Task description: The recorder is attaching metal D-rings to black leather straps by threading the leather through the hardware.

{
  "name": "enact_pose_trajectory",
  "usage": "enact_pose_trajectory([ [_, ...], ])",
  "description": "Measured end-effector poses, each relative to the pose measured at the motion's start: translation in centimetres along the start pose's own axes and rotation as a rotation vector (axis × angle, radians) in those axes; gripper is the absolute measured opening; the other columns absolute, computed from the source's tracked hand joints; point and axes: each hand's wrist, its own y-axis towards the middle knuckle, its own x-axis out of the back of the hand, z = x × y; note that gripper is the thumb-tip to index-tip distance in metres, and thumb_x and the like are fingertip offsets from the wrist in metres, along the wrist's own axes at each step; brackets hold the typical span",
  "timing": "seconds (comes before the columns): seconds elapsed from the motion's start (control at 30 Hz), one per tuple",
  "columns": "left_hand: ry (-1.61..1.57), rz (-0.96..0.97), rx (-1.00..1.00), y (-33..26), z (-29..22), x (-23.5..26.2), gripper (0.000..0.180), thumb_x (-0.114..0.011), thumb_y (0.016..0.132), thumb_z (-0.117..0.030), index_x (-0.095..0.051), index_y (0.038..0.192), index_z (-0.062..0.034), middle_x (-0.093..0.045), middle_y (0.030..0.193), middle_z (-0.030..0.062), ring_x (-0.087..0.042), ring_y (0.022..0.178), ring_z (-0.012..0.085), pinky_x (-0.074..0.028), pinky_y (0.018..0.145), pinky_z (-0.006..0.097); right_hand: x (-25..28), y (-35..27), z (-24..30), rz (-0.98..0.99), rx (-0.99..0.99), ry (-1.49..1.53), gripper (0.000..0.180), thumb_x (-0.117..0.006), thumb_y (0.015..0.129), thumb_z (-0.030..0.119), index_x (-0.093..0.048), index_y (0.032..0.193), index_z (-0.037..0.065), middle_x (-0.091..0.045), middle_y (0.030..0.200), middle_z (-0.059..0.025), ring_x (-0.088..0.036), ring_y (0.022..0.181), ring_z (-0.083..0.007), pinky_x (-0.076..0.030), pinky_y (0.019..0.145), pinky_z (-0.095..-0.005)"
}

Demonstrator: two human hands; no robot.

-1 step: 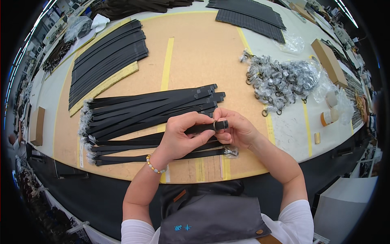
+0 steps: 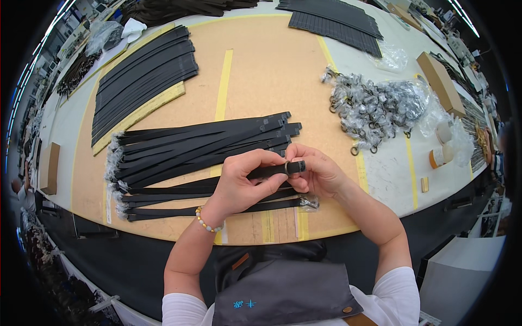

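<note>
In front of me, my left hand (image 2: 239,182) pinches a black strap (image 2: 266,172) between thumb and fingers near its end. A small dark metal ring (image 2: 289,167) sits around the strap by my fingertips. At the strap's tip, my right hand (image 2: 322,173) closes its fingers; the exact grip behind the strap is partly hidden. Beneath and left of my hands lies a spread of black straps (image 2: 185,146). Their left ends carry bunched clear plastic wrapping (image 2: 113,163). One nearer strap has a plastic-wrapped piece (image 2: 310,202) at its right end, below my right hand.
A pile of plastic-wrapped metal rings (image 2: 375,108) lies to the right, beside a cardboard box (image 2: 441,84) and an orange-labelled jar (image 2: 439,157). Flat black strips (image 2: 144,81) rest on a yellow-edged board at the far left. More black strips (image 2: 334,27) lie at the back right.
</note>
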Motion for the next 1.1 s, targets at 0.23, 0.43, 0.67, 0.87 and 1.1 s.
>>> enact_pose_trajectory([
  [0.23,-0.014,-0.012,0.009,-0.2,-0.7,0.1,0.022,-0.078,0.081,0.001,-0.067,0.100,-0.0003,-0.068,0.084,-0.0022,-0.052,0.067,-0.0025,-0.037,0.054,0.015,1.0,0.4,-0.5,0.072,0.318,-0.242,0.018,-0.065,0.101,0.010,-0.059,0.118,0.008,-0.065,0.123,-0.0118,-0.062,0.118,-0.0213,-0.049,0.105,-0.0379],
  [0.43,0.064,0.026,-0.034,-0.3,-1.0,0.1,0.017,-0.077,0.079,0.001,-0.071,0.094,-0.0015,-0.069,0.081,0.0038,-0.065,0.067,0.0080,-0.053,0.059,0.022,1.3,0.1,-0.5,0.106,0.208,-0.205,0.018,-0.069,0.099,0.011,-0.062,0.114,0.006,-0.067,0.121,-0.0094,-0.064,0.113,-0.0169,-0.051,0.101,-0.0340],
  [0.67,0.223,0.055,-0.157,-0.5,0.0,-0.4,0.020,-0.078,0.076,0.001,-0.070,0.093,-0.0035,-0.067,0.077,0.0081,-0.067,0.064,0.0167,-0.054,0.056,0.027,-1.2,-0.8,0.2,-0.163,0.010,-0.553,0.021,-0.072,0.096,0.015,-0.066,0.110,0.001,-0.069,0.100,-0.0026,-0.064,0.091,-0.0068,-0.053,0.082,-0.0248],
  [0.87,0.249,0.080,-0.092,-0.4,0.3,-1.0,0.022,-0.078,0.077,-0.003,-0.065,0.096,-0.0030,-0.067,0.082,0.0113,-0.069,0.069,0.0221,-0.055,0.058,0.032,-1.9,-0.7,0.0,-0.293,-0.003,-0.753,0.017,-0.070,0.098,0.018,-0.068,0.099,0.000,-0.068,0.088,0.0014,-0.061,0.079,-0.0044,-0.051,0.069,-0.0225],
  [1.1,0.248,0.170,0.078,0.1,0.2,0.1,0.022,-0.076,0.076,-0.003,-0.060,0.092,-0.0008,-0.067,0.082,0.0124,-0.071,0.074,0.0240,-0.056,0.061,0.033,-1.8,-0.8,0.8,-0.298,-0.114,-0.705,0.023,-0.071,0.099,0.024,-0.067,0.100,0.002,-0.067,0.091,0.0010,-0.060,0.078,-0.0040,-0.052,0.070,-0.0220],
])
